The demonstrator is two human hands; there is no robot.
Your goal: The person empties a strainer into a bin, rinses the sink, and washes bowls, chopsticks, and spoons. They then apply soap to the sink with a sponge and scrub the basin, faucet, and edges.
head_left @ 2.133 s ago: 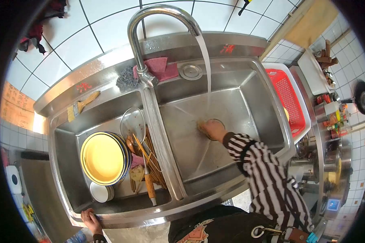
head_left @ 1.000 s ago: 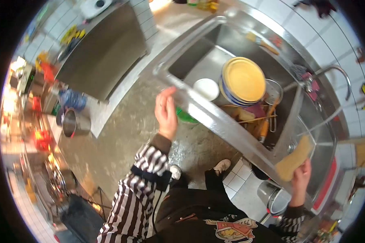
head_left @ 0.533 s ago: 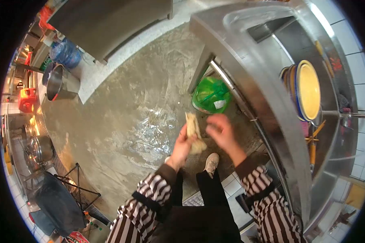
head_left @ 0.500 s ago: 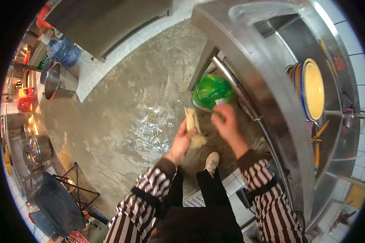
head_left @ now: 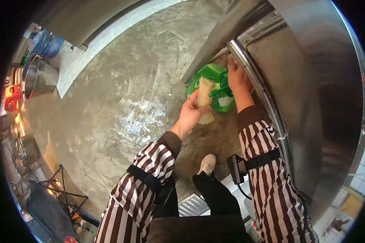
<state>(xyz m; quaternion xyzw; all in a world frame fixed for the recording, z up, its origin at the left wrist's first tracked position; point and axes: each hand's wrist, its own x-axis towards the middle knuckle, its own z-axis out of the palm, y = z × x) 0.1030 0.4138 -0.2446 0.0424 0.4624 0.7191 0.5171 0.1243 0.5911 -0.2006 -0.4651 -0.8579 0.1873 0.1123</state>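
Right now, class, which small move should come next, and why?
Perhaps the right hand should press the dark green spout on the green container, since it is beside that spout and the left hand holds the beige scrubber near the tip.

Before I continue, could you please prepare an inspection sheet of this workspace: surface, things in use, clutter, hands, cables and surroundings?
Surface: grey-brown floor, with a shiny, wet-looking patch.
Job's things: pale scrubber, in front of the green container in this view.
Clutter: metal bucket and blue plastic at upper left; dark cloth item with black frame at lower left.
Hands: left hand grips the scrubber; right hand is at the green container, its grip unclear.
Cables: black cord hangs from the black box strapped on the right forearm.
Surroundings: metal bar and steel panel on the right.
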